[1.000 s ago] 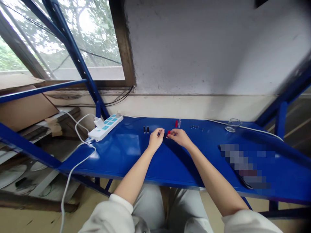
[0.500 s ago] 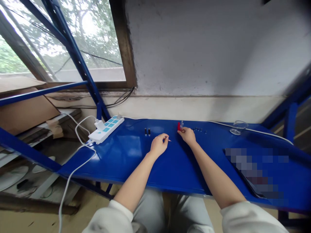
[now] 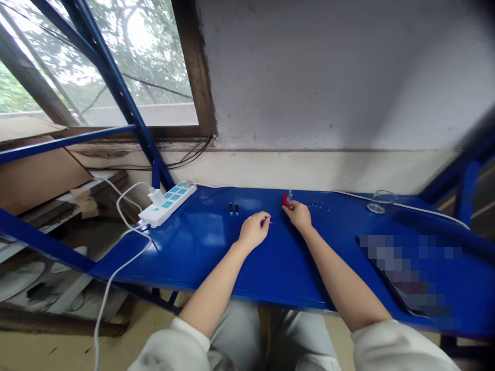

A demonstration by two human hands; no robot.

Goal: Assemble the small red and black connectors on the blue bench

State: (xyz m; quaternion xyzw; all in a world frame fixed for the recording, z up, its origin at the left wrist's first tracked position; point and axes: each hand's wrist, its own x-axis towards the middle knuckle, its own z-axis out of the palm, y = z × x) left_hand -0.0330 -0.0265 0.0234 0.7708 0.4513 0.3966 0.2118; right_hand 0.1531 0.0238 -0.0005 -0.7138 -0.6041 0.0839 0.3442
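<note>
You sit at a blue desk (image 3: 270, 273), both bare hands over its middle. Your left hand (image 3: 253, 230) is nearly closed, thumb and fingertips pinching a small thin piece (image 3: 271, 222) whose pinkish tip pokes out to the right. Your right hand (image 3: 299, 214), farther off and to the right, has its fingers curled together at the near end of a red piece (image 3: 284, 198); at this small size you cannot tell whether they grip it or only touch it. A clear piece (image 3: 290, 195) is just beside the red one, on its right. Two dark cylinders (image 3: 236, 207) stand side by side left of your hands. Small dark bits (image 3: 317, 204) lie right of your right hand; farther right is a clear round container (image 3: 376, 208). A white power strip (image 3: 165, 208) lies at the far left.
</note>
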